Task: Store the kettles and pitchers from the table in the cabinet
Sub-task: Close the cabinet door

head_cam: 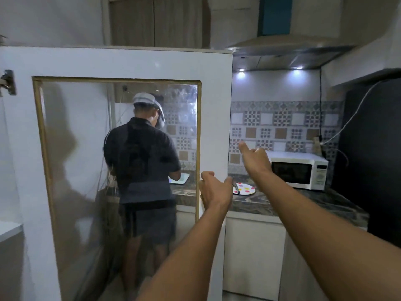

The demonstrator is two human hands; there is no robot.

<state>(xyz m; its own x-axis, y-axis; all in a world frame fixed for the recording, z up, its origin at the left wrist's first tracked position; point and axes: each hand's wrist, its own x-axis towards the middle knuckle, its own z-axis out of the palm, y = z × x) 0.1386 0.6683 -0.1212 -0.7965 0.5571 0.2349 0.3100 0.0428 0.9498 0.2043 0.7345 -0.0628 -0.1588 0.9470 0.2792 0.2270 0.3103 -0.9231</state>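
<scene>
A white cabinet door (134, 64) with a gold-framed glass pane stands swung open in front of me and fills the left half of the view. My left hand (214, 189) is at the door's free right edge, fingers loosely curled against its face and thumb by the edge, holding nothing. My right hand (256, 159) is raised further right and beyond the door, with one finger stretched forward and nothing in it. No kettle or pitcher is in view. The cabinet's inside is hidden.
Through the glass, a person (141, 161) in a dark shirt and a cap stands at the marble counter (282, 203), back to me. On the counter are a spotted plate (246, 189) with tongs and a white microwave (299, 169). A range hood (288, 51) hangs above.
</scene>
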